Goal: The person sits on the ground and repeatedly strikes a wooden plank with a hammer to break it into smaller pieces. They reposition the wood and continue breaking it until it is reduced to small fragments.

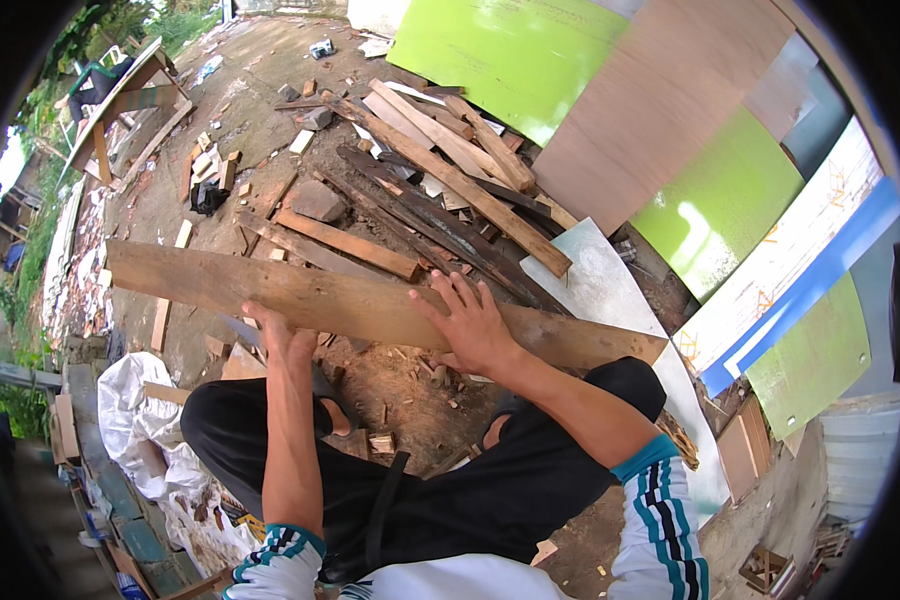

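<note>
A long weathered wooden plank [350, 305] lies across in front of me, above my knees. My right hand [470, 322] rests flat on it with fingers spread, pressing near its right half. My left hand [282, 338] grips the plank's near edge toward the middle; something grey and flat shows just left of that hand, and I cannot tell what it is. I am crouched, with dark trousers [490, 480] and sandalled feet on the dirt.
A heap of planks and offcuts [440, 190] lies beyond the plank. Green and brown sheets [610, 90] lean at the back right. A white sack [140, 410] sits at my left. A wooden frame [120, 100] stands far left. Wood scraps litter the dirt.
</note>
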Action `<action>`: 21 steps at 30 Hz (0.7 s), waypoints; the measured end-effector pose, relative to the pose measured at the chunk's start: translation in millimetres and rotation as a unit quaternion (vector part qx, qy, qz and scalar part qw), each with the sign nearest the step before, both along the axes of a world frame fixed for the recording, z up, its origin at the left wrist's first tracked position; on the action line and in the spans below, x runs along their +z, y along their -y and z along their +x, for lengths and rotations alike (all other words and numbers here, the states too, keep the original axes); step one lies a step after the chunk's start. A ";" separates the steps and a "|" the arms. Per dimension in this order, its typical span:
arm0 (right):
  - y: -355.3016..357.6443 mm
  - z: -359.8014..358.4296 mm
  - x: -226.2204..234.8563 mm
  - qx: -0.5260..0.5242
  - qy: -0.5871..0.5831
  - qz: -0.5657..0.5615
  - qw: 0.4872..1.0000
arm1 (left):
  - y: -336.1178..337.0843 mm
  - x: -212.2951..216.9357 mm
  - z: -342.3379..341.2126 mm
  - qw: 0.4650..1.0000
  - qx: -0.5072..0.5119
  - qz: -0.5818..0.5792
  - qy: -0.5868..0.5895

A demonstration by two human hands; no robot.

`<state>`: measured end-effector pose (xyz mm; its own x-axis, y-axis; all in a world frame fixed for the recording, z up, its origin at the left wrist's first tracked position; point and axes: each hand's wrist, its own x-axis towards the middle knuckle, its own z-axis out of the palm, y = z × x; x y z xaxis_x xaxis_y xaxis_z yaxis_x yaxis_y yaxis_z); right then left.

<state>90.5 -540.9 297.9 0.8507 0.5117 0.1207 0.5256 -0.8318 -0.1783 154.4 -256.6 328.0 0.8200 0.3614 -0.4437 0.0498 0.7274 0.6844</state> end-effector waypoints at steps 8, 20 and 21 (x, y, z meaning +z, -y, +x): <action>25.5 20.7 -9.4 -0.072 0.016 0.071 0.995 | 4.7 16.0 54.6 0.993 -0.114 0.017 -0.038; 72.7 22.4 -90.1 -0.223 -0.081 0.087 0.968 | 13.7 34.4 30.8 0.560 -0.579 0.592 -0.026; 77.2 19.8 -95.7 -0.234 -0.090 0.071 0.966 | 18.9 34.1 27.7 0.509 -0.575 0.641 0.006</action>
